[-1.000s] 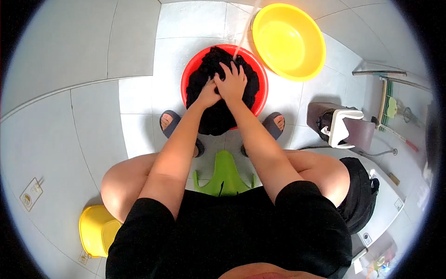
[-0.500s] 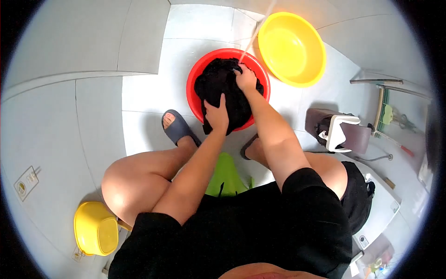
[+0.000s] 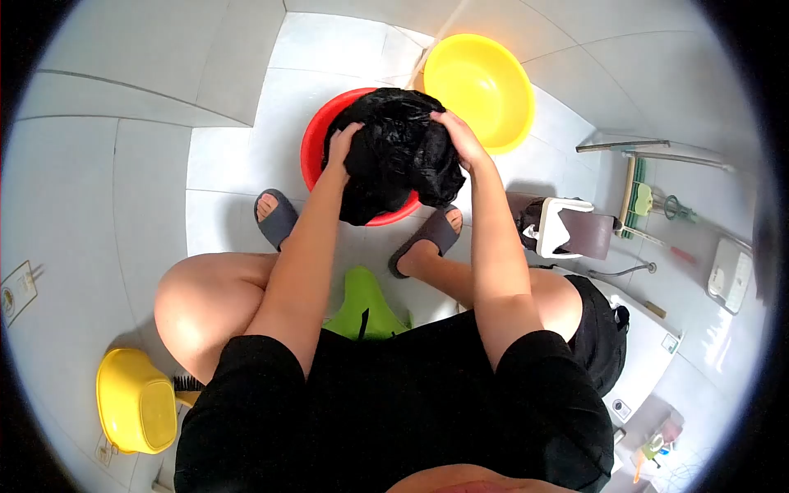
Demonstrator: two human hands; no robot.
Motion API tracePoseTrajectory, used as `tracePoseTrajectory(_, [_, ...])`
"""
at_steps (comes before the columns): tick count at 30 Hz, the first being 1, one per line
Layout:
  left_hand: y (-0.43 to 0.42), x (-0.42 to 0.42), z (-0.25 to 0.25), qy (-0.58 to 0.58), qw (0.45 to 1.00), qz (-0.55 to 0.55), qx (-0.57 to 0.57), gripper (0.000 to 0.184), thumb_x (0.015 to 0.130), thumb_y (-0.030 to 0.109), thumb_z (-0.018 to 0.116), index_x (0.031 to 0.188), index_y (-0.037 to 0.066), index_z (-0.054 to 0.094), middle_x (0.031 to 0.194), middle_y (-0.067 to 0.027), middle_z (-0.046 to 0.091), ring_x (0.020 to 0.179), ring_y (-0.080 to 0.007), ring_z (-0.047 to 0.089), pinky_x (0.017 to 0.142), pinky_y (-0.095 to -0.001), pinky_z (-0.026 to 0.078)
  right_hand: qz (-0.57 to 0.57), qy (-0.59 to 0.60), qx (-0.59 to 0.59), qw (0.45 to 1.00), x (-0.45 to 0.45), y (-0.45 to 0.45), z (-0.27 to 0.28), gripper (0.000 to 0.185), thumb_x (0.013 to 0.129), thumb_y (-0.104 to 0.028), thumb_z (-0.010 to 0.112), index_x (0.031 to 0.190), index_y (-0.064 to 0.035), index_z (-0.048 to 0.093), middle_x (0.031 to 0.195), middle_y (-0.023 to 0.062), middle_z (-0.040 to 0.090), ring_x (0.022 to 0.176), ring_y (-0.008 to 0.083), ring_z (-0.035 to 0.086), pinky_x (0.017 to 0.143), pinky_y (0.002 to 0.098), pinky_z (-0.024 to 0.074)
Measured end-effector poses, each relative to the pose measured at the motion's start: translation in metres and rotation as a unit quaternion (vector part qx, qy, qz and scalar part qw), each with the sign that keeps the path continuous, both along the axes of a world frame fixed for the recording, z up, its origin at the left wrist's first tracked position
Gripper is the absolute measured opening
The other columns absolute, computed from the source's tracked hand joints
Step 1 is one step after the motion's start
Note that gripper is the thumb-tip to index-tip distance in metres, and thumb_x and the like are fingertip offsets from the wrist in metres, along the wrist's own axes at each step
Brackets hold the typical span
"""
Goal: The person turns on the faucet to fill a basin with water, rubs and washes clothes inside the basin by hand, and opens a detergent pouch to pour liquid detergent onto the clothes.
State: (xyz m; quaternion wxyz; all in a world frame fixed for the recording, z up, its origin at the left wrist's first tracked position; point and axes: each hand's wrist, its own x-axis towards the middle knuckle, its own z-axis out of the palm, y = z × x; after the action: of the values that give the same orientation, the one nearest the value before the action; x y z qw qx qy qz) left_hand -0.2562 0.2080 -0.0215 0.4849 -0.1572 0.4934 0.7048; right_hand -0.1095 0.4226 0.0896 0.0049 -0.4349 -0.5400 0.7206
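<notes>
A wet black cloth (image 3: 390, 148) is bunched up over the red basin (image 3: 313, 152), covering most of it and hanging past its right rim. My left hand (image 3: 343, 146) grips the cloth's left side, fingers bent against it. On the upper right side my right hand (image 3: 460, 140) holds the same cloth, its fingers partly sunk in the folds. A thin stream of water (image 3: 423, 59) comes down behind the cloth; where it lands is hidden.
A yellow basin (image 3: 485, 90) lies behind the red one, to the right. A green stool (image 3: 362, 304) is between my legs. To the right is a waste bin (image 3: 588, 234); at the lower left, a yellow bucket (image 3: 136, 403) and a black-bristled brush (image 3: 187, 384).
My hands have moved apart to opposite sides of the cloth. The cloth is gathered and raised, and now bulges over the right rim. The view has shifted, and my feet have moved.
</notes>
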Motion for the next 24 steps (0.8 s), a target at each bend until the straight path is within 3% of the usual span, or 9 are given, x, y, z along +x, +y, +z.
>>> tracePoseTrajectory(1, [-0.003,0.0,-0.013,-0.001,1.0,0.0,0.002,0.046,0.086,0.031,0.068,0.122,0.003,0.068,0.109,-0.017,0.074,0.094,-0.0354,0.071,0.09,-0.0463,0.057,0.083,-0.011,0.147,0.986,0.0,0.003,-0.006,0.053,0.09,-0.042,0.071,0.119,0.0026,0.068,0.107,0.0144,0.074,0.097,0.0258,0.07,0.092,0.0339,0.0543])
tracePoseTrajectory(2, [-0.008,0.001,-0.027,0.221,0.957,-0.045,-0.184,0.05,0.087,0.032,0.068,0.128,0.003,0.066,0.112,-0.0192,0.073,0.099,-0.0379,0.07,0.095,-0.0467,0.055,0.158,-0.079,0.214,0.961,0.002,0.007,-0.01,0.057,0.091,-0.04,0.073,0.124,0.0064,0.066,0.114,0.0186,0.074,0.107,0.03,0.07,0.101,0.0341,0.0514])
tracePoseTrajectory(3, [-0.012,0.001,-0.025,0.421,0.83,-0.087,-0.356,0.054,0.088,0.033,0.068,0.133,0.004,0.064,0.115,-0.0214,0.072,0.105,-0.0404,0.068,0.1,-0.0472,0.053,0.174,-0.109,0.304,0.93,-0.002,0.0,-0.021,0.055,0.089,-0.034,0.074,0.127,0.0043,0.067,0.117,0.0235,0.073,0.112,0.0355,0.069,0.104,0.0378,0.0505])
tracePoseTrajectory(8, [-0.023,0.048,-0.037,0.526,0.746,-0.179,-0.367,0.08,0.088,0.047,0.072,0.154,0.011,0.046,0.153,-0.0232,0.048,0.139,-0.0434,0.046,0.114,-0.0547,0.041,0.175,-0.014,0.484,0.857,-0.041,-0.047,-0.025,0.043,0.087,-0.023,0.075,0.126,-0.0047,0.07,0.122,0.0228,0.072,0.118,0.0366,0.067,0.107,0.0412,0.0492])
tracePoseTrajectory(11, [-0.04,0.08,-0.093,0.552,0.718,-0.255,-0.338,0.084,0.094,0.052,0.065,0.157,0.004,0.038,0.168,-0.024,0.022,0.152,-0.0473,0.028,0.123,-0.0545,0.029,0.16,-0.01,0.604,0.78,-0.056,-0.091,-0.075,0.064,0.086,-0.043,0.077,0.143,-0.0179,0.062,0.153,0.0184,0.051,0.144,0.0409,0.043,0.122,0.0525,0.0297])
tracePoseTrajectory(14, [-0.053,0.07,-0.1,0.497,0.753,-0.314,-0.295,0.083,0.096,0.053,0.063,0.156,0.001,0.04,0.171,-0.0238,0.015,0.155,-0.0456,0.023,0.125,-0.0512,0.026,0.268,-0.126,0.616,0.73,-0.042,-0.124,-0.111,0.085,0.087,-0.063,0.069,0.159,-0.0283,0.041,0.17,0.0134,0.025,0.156,0.035,0.023,0.124,0.0626,0.0087])
tracePoseTrajectory(17, [-0.056,0.051,-0.06,0.471,0.799,-0.289,-0.236,0.075,0.098,0.041,0.067,0.156,0.0,0.041,0.166,-0.0292,0.025,0.154,-0.0449,0.024,0.125,-0.0479,0.025,0.238,-0.17,0.612,0.735,-0.057,-0.123,-0.138,0.082,0.087,-0.059,0.071,0.157,-0.0281,0.044,0.168,0.0123,0.028,0.156,0.0329,0.021,0.125,0.0593,0.0112])
tracePoseTrajectory(21, [-0.048,0.057,-0.025,0.555,0.727,-0.086,-0.395,0.071,0.095,0.031,0.072,0.151,-0.001,0.042,0.154,-0.0274,0.043,0.141,-0.0454,0.041,0.118,-0.0501,0.034,0.287,-0.257,0.563,0.731,-0.084,-0.123,-0.137,0.08,0.086,-0.055,0.074,0.156,-0.0265,0.046,0.168,0.0145,0.025,0.153,0.0323,0.025,0.122,0.0584,0.0169])
tracePoseTrajectory(24, [-0.037,0.055,-0.064,0.339,0.858,0.011,-0.387,0.078,0.091,0.041,0.077,0.147,-0.005,0.047,0.146,-0.0237,0.055,0.133,-0.0411,0.053,0.114,-0.0454,0.04,0.297,-0.258,0.582,0.712,-0.087,-0.12,-0.141,0.079,0.087,-0.056,0.073,0.155,-0.0297,0.046,0.164,0.0149,0.03,0.15,0.0327,0.029,0.12,0.0601,0.0196])
